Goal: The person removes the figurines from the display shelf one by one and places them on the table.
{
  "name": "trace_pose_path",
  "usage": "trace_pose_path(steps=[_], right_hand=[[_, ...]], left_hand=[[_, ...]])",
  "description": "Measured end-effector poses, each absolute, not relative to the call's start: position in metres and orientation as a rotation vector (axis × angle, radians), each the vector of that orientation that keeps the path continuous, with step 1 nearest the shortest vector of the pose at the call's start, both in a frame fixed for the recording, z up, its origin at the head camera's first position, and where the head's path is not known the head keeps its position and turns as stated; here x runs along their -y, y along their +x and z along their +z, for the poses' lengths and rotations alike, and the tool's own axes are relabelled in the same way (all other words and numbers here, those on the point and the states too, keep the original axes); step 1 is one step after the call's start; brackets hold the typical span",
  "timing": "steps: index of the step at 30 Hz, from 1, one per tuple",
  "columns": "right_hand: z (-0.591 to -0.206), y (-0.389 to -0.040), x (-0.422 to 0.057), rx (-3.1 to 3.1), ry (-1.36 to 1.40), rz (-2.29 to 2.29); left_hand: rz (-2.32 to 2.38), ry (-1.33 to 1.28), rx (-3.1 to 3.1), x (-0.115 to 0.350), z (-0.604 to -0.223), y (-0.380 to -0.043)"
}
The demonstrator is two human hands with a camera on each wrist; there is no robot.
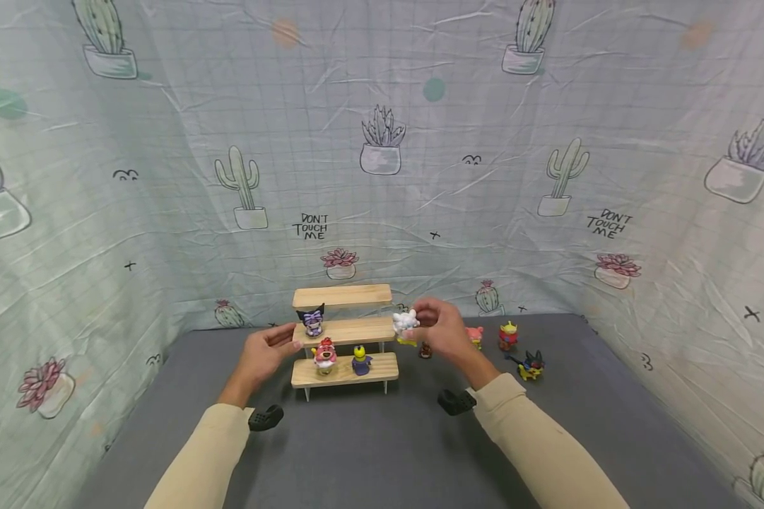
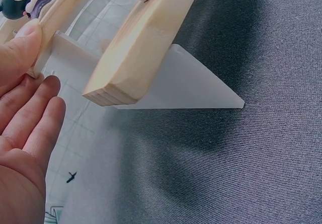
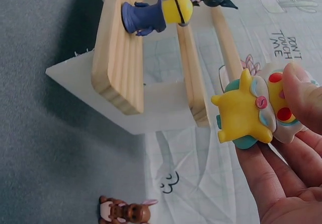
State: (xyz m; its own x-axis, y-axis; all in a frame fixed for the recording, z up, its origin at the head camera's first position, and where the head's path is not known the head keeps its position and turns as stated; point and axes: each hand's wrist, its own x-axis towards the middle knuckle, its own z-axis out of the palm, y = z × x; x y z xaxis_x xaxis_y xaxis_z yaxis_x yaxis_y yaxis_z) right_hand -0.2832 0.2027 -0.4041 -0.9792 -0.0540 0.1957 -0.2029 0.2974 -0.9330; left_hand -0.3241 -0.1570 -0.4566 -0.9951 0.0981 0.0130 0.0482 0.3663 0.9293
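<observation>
A three-tier wooden display stand (image 1: 372,331) with white supports stands at the centre. My left hand (image 1: 262,355) pinches the left end of its middle board, thumb on top and fingers below, as the left wrist view shows. On that board's left sits a black-and-purple figurine (image 1: 314,325). The lowest board bears a pink bear figurine (image 1: 324,358) and a yellow-headed figurine in a blue robe (image 3: 146,18). My right hand (image 1: 444,331) holds a yellow figurine with a white hood (image 3: 244,110) between thumb and fingers, just off the middle board's right end.
Right of the stand, a brown figurine (image 3: 123,211), a pink figurine (image 1: 475,336), a green-headed figurine in red (image 1: 508,336) and a black-and-yellow figurine (image 1: 531,365) stand on the dark grey tabletop (image 1: 369,452). A cactus-print cloth (image 1: 432,191) hangs behind and at both sides.
</observation>
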Motion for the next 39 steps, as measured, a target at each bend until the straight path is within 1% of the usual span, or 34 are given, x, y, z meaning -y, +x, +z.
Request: trace_pose_path(steps=[27, 33, 39], right_hand=[[-0.41, -0.273, -0.238, 2.442, 0.158, 1.713], [-0.412, -0.271, -0.244, 2.485, 0.096, 1.65], [-0.415, -0.271, -0.251, 2.453, 0.094, 1.689]], left_hand=[[1.737, 0.123, -2.548, 0.157, -0.457, -0.324], [1.75, 0.128, -2.531, 0.157, -0.456, -0.324], [1.75, 0.13, -2.529, 0.158, -0.456, -0.325]])
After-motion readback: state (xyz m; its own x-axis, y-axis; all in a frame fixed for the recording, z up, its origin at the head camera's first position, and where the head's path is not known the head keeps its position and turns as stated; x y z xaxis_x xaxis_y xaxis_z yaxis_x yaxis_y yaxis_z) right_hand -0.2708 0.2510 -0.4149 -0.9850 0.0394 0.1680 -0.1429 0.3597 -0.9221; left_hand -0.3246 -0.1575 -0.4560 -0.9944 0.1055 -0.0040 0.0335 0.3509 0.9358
